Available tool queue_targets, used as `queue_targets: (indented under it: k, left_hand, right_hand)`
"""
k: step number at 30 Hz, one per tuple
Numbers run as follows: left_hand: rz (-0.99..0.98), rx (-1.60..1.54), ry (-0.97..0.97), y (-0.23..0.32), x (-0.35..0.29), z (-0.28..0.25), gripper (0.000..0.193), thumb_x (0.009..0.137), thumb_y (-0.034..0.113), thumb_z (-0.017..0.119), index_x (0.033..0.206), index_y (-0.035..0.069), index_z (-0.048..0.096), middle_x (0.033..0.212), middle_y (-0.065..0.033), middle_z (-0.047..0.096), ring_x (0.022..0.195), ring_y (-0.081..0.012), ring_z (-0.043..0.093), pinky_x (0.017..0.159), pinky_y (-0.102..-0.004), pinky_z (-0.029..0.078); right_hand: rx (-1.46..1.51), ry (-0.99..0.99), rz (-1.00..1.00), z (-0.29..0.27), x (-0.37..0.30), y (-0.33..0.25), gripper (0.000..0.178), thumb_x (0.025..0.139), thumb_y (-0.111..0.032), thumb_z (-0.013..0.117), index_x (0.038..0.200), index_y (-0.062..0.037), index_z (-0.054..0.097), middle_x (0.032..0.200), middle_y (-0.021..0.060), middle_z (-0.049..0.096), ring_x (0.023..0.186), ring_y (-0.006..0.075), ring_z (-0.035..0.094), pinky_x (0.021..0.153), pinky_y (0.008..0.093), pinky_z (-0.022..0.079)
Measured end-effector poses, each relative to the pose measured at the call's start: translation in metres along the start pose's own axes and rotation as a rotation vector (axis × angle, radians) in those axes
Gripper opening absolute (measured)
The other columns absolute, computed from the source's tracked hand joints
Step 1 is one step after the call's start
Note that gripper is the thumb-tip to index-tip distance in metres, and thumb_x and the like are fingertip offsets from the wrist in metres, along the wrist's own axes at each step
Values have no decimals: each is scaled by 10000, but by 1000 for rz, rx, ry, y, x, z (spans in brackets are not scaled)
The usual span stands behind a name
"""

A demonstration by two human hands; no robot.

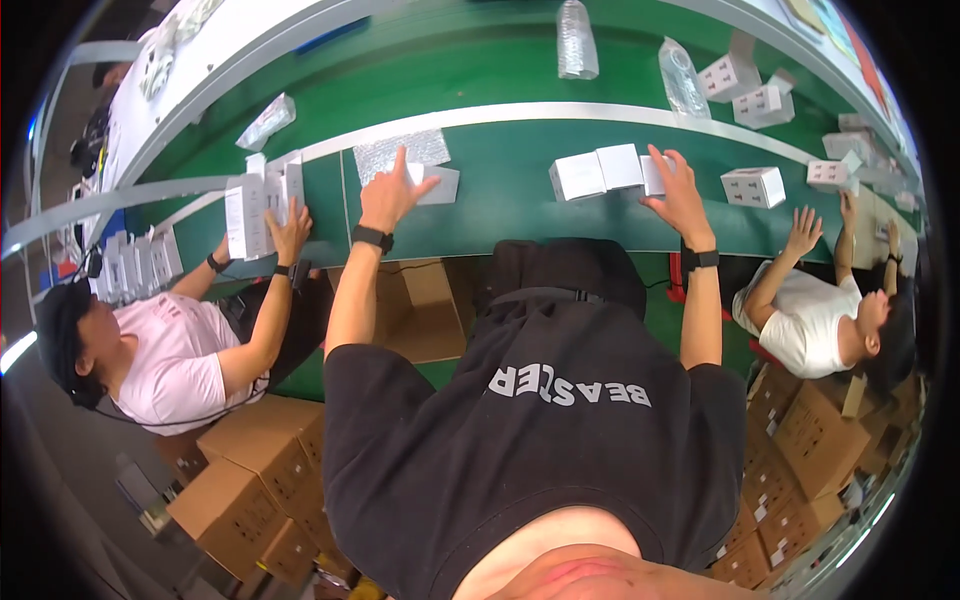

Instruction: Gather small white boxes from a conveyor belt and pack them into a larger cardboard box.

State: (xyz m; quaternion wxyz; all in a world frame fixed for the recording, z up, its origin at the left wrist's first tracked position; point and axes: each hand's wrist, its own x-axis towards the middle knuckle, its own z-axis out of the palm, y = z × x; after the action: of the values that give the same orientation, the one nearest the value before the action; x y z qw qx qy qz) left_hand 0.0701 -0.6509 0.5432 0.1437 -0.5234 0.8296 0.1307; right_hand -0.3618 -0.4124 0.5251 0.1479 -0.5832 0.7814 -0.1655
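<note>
My left hand (392,196) is over the bench with index finger and thumb stretched apart. Beside it lie a sheet of clear bubble wrap (425,147) and a white box (441,186), partly hidden by the hand. Thumb and fingers of my right hand (678,190) span a small white box (654,176), the right end of a row. Touching it on the left is a white box (620,166), then another white box (578,177) with faint print. Both wrists wear dark bands.
Co-workers sit left (175,340) and right (815,310); the left one handles tall white boxes (245,215). A white box (753,187) stands right of my hand. Bubble-wrapped packs (577,45) lie on the green conveyor (480,75). An open carton (425,310) sits below the bench.
</note>
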Motion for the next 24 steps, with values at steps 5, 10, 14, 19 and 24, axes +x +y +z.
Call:
queue_targets:
  k: [5,10,14,19,24]
  left_hand:
    - [-77,-328,54,19,31,7,852,801,676,607,1342,26,509,962,-284,667,751,-397,676,599,-447,549]
    - [-181,-577,-41,51,34,2,786,828,636,592,1277,-8,555,945,-258,689,733,-353,696,486,-367,534]
    - [-34,-467,-80,122,23,10,746,855,638,573,1251,5,554,1015,-254,657,812,-376,684,616,-406,558]
    - [90,-367,80,211,-4,50,687,891,631,545,1220,29,556,1103,-233,591,932,-389,646,783,-454,530]
    - [-25,-494,179,211,-10,63,566,931,577,530,1206,82,548,1173,-202,536,963,-402,609,831,-461,496]
  right_hand:
    - [-12,20,-13,1,-5,7,952,607,-110,866,1442,-249,432,1405,137,423,1200,392,483,983,458,488]
    - [9,17,-28,0,-10,21,922,597,-102,860,1416,-251,466,1400,118,431,1146,392,510,952,464,504]
    - [-15,6,-63,-7,-14,29,924,587,-107,863,1417,-210,470,1402,124,435,1125,390,518,971,449,481]
    - [158,44,-130,-14,-17,42,952,609,-163,874,1447,-203,424,1445,169,400,1223,417,475,1001,462,459]
    - [237,265,-165,-94,-14,127,1040,605,-179,888,1488,-173,338,1476,207,359,1291,437,427,1030,473,437]
